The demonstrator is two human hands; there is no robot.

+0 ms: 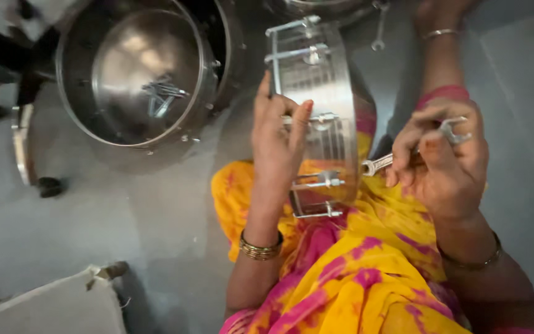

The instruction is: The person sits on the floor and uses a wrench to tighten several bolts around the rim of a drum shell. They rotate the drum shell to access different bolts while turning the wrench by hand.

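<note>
Head view: our left hand (277,133) pinches the upright metal drum shell (317,111) at frame centre; our right hand (443,158) grips a spanner (378,164) pointing left at its rim.

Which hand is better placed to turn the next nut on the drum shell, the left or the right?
The right hand, probably. It holds the wrench, whose end is at the drum shell. The left hand steadies the shell's rim and holds no tool.
</note>
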